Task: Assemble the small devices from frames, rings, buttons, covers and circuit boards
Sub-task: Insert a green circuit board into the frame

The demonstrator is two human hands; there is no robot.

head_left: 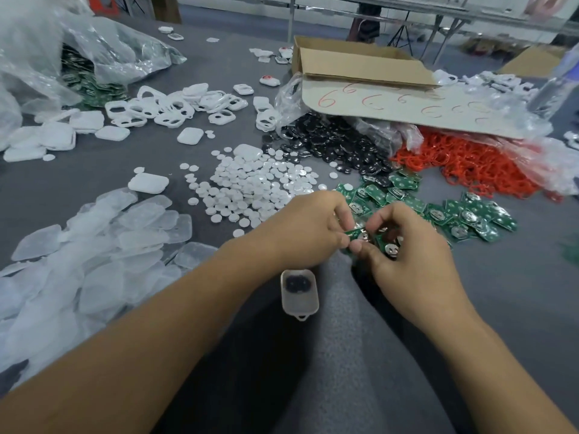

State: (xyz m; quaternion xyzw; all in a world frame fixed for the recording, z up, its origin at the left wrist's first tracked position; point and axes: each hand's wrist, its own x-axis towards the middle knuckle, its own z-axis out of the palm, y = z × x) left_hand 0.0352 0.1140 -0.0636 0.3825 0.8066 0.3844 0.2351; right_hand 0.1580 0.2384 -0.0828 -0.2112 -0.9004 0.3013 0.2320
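My left hand (308,228) and my right hand (407,245) meet above the grey cloth, both pinching a green circuit board (355,234); my right hand also cups more boards (390,247) with round silver cells. Below the hands lies a translucent cover (299,294) with a black button piece inside. Loose green boards (470,219) are scattered to the right. White round buttons (253,186) form a heap ahead, with black pieces (332,145) and red rings (482,166) beyond. White frames (175,108) lie further back.
Translucent covers (94,255) are piled at the left. A tipped cardboard box (360,67) with red marks stands at the back right, and clear plastic bags (62,51) with green boards at the back left. White shells (148,183) dot the cloth.
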